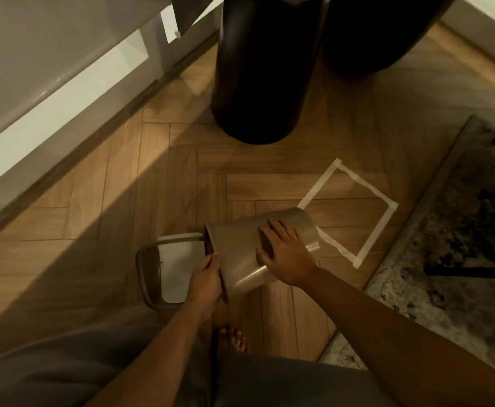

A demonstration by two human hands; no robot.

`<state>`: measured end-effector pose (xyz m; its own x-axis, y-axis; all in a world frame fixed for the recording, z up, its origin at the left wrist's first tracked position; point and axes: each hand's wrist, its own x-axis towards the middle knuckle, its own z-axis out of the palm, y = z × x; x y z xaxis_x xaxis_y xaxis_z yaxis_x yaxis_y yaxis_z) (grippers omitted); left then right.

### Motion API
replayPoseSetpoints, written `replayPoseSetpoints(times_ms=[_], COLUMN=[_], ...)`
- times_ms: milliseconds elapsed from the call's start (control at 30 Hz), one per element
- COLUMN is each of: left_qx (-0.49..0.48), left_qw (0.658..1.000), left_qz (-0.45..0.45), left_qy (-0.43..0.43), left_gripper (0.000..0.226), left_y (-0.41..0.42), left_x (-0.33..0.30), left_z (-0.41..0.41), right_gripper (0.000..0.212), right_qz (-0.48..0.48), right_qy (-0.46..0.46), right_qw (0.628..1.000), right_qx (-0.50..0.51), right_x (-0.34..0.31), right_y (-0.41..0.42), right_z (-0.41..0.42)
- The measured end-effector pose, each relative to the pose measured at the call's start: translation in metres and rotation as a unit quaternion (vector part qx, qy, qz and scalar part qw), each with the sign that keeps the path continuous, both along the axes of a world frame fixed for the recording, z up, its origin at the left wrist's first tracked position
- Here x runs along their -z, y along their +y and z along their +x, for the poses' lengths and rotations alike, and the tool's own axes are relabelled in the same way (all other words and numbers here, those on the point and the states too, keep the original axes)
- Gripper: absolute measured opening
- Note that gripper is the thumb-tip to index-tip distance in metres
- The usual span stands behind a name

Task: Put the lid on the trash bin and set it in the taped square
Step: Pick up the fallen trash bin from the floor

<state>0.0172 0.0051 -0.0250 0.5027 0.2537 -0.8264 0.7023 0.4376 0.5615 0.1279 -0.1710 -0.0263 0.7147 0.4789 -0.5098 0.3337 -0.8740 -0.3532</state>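
A tan trash bin [240, 245] lies on its side on the wooden floor, its mouth facing left. My left hand [206, 277] grips the rim at the mouth. My right hand [284, 251] rests flat, fingers spread, on the bin's upper side near its base. The lid [164, 271], tan-framed with a white flap, lies on the floor just left of the bin's mouth. The taped square [390, 207] of white tape is on the floor to the right; the bin's base overlaps its near-left corner.
A tall black cylinder [264, 69] stands on the floor behind the bin, a second dark one to its right. A mottled rug [452, 245] borders the taped square on the right. White cabinet and baseboard run along the left. My bare foot [231, 342] is below the bin.
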Motion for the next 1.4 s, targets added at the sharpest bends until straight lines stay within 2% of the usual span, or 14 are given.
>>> replayPoseSetpoints(times_ms=[200,333,433,533,733,933,1033,1100,1200,1333,1400], left_qx=[0.040,0.064,0.079,0.102,0.121,0.208,0.213,0.191,0.128,0.105,0.098], left_qw=[0.999,0.997,0.996,0.994,0.991,0.977,0.974,0.977,0.969,0.957,0.964], left_qz=[-0.012,-0.028,-0.046,-0.040,-0.017,-0.015,-0.036,0.025,0.183,0.261,0.239], left_qy=[-0.013,-0.019,-0.023,-0.028,-0.046,-0.053,-0.068,-0.086,-0.103,-0.073,-0.060], left_gripper=[0.021,0.025,0.030,0.024,0.015,0.028,0.031,0.029,0.024,0.061,0.076], left_y=[-0.009,-0.019,-0.026,-0.034,-0.055,-0.079,-0.088,-0.089,-0.084,-0.073,-0.070], left_x=[-0.020,-0.036,-0.051,-0.067,-0.088,-0.097,-0.098,-0.095,-0.085,-0.059,-0.049], left_z=[0.006,0.013,0.022,0.029,0.041,0.046,0.045,0.043,0.036,0.020,0.014], right_gripper=[0.066,0.065,0.054,0.049,0.035,0.021,0.020,0.019,0.017,0.018,0.034], right_qz=[-0.005,0.006,0.039,0.078,0.123,0.114,0.109,0.114,0.138,0.168,0.184], right_qy=[0.049,0.070,0.086,0.099,0.095,0.042,0.023,0.022,0.039,0.056,0.054], right_qw=[0.998,0.997,0.994,0.989,0.981,0.978,0.973,0.966,0.953,0.935,0.927], right_qx=[0.037,0.038,0.052,0.074,0.111,0.168,0.200,0.231,0.268,0.307,0.323], right_x=[-0.028,-0.054,-0.075,-0.094,-0.116,-0.113,-0.113,-0.112,-0.111,-0.110,-0.110], right_y=[-0.021,-0.032,-0.035,-0.038,-0.050,-0.069,-0.080,-0.088,-0.096,-0.103,-0.106], right_z=[-0.004,-0.010,-0.018,-0.031,-0.052,-0.071,-0.077,-0.081,-0.086,-0.088,-0.086])
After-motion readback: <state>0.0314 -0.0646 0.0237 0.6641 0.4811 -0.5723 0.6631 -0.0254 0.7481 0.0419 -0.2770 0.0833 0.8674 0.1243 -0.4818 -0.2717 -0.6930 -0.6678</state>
